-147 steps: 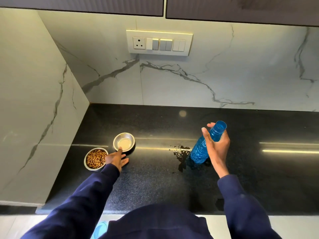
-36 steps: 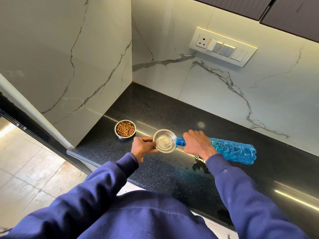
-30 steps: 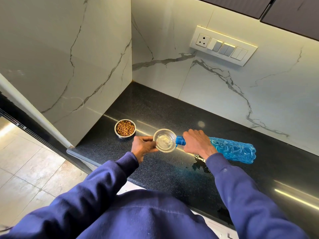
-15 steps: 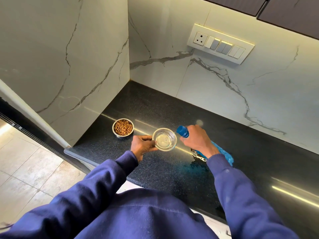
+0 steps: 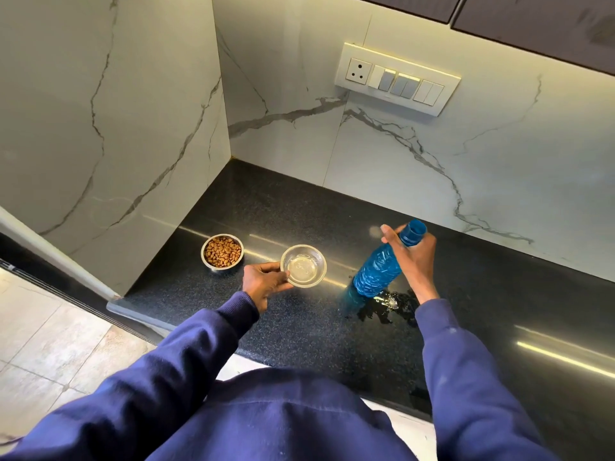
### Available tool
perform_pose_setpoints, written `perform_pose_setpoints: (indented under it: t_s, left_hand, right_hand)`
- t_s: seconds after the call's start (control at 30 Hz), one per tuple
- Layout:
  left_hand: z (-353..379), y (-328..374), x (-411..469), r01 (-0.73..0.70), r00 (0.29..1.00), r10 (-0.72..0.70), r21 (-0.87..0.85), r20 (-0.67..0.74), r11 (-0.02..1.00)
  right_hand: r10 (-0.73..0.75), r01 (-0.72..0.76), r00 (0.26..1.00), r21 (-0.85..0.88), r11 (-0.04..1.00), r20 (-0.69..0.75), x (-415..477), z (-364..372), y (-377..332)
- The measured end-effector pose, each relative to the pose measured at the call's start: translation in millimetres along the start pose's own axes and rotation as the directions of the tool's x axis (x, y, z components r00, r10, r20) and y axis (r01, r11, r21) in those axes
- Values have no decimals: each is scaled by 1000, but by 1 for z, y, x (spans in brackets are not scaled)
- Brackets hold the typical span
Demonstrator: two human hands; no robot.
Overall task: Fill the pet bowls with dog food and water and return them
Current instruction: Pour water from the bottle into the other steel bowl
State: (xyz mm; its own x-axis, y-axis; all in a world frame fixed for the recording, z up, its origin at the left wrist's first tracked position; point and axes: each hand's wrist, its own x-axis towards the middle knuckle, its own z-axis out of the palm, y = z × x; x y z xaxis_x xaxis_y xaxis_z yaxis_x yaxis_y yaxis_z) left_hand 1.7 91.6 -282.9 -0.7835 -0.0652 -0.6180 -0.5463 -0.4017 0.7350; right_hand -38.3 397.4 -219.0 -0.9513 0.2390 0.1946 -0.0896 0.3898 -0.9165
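The left hand (image 5: 266,281) is closed on the rim of the water bowl (image 5: 303,266), holding it over the black counter (image 5: 299,331). The bowl has clear water in it. The right hand (image 5: 414,261) is wrapped around the open blue bottle (image 5: 377,272), standing near a puddle (image 5: 386,306). The food bowl (image 5: 222,251) sits farther back, full of kibble. Carrying the water bowl by one edge could tip it and spill.
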Motion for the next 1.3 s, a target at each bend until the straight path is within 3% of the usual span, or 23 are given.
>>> perform_pose_setpoints:
  t_s: [0.4,0.93,1.1,1.23,1.3]
  left_hand:
    - [6,-11,31,60,984,-58,9,-168,998]
    - [7,-2,53,37,990,-45,-58,-137,998]
    - [-40,1,41,57,996,-57,-14,-68,998]
    - [-85,0,34,58,994,-60,-29,-86,998]
    - [-104,2,32,53,992,-56,-36,-115,998]
  right_hand:
    - [62,-61,998,-116,991,3,-17,-19,17]
    - [248,-235,969,-271,933,13,-32,-20,22]
    - [397,-385,917,-329,862,-34,-52,-5,29]
    - [539,-576,817,-302,760,-203,-76,22,33]
    - [612,-639,769,-259,724,-185,-87,38,34]
